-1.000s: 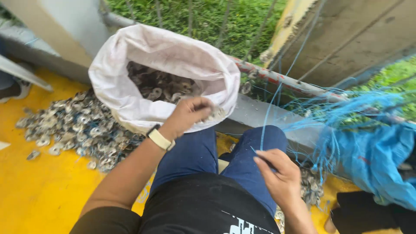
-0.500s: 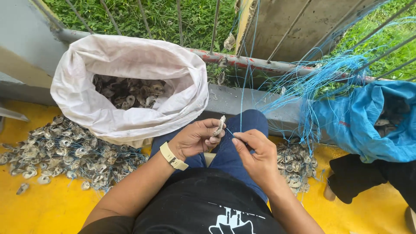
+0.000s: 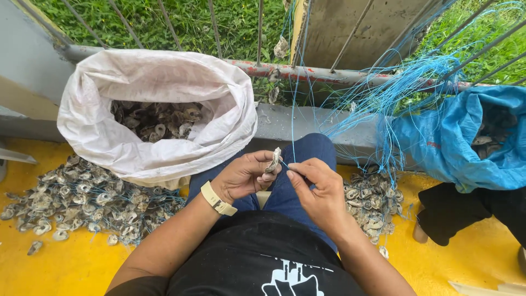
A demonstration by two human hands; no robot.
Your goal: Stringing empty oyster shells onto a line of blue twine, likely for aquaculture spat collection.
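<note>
Left hand [image 3: 241, 176], a pale wristband [image 3: 217, 198] on its wrist, is curled closed with thumb and fingers pinching a small grey oyster shell [image 3: 273, 160], which it holds upright just above the person's blue-trousered knee [image 3: 307, 153]; right hand [image 3: 318, 189] sits just beside it, its thumb and forefinger pinched narrow on a thin blue line [image 3: 293, 109] whose end meets the shell's edge, so the two hands nearly touch at the shell. That line runs straight up from the fingers toward the metal railing [image 3: 307, 71], where many more blue strands hang in a loose tangle [image 3: 394, 98]. To the left of the knee stands a white woven sack [image 3: 109, 142], its mouth rolled open and its hollow holding darker shells. On the yellow floor [image 3: 66, 263] below the sack lies a spread heap of loose shells [image 3: 82, 200], some with blue line among them, and a smaller heap [image 3: 372, 200] lies to the right of the knee. Further right a blue sack [image 3: 455, 148] sags open with shells inside, near the edge of the view. Green grass [image 3: 164, 22] shows beyond the railing bars
</note>
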